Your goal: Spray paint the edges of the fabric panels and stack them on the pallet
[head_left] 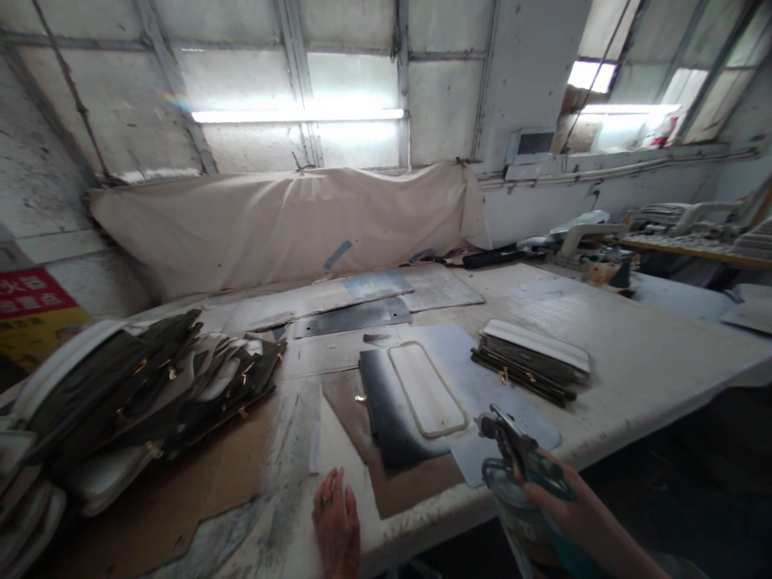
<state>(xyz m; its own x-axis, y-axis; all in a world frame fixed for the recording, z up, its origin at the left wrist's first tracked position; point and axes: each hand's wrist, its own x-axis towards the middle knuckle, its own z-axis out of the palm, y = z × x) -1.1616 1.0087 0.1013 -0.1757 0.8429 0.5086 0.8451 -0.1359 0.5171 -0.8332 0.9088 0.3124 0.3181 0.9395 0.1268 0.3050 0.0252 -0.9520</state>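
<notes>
My right hand (558, 490) is wrapped round the handle of a spray gun (512, 442) with a cup below it, at the table's front edge. Its nozzle points left, towards a dark fabric piece (395, 422) with a brass-coloured zip pull. Over that piece lies a pale panel (428, 390) with rounded corners and a raised border. Beneath both is a brown board (416, 482). My left hand (336, 523), with a ring on one finger, rests open at the table edge, left of the board and holding nothing.
Dark zipped pieces and pale panels are heaped on the left over cardboard (223, 466). A smaller stack (531, 362) lies to the right of the panel. Flat sheets (355, 316) cover the table's back. A beige cloth (289, 233) hangs behind, and machines (585, 237) stand far right.
</notes>
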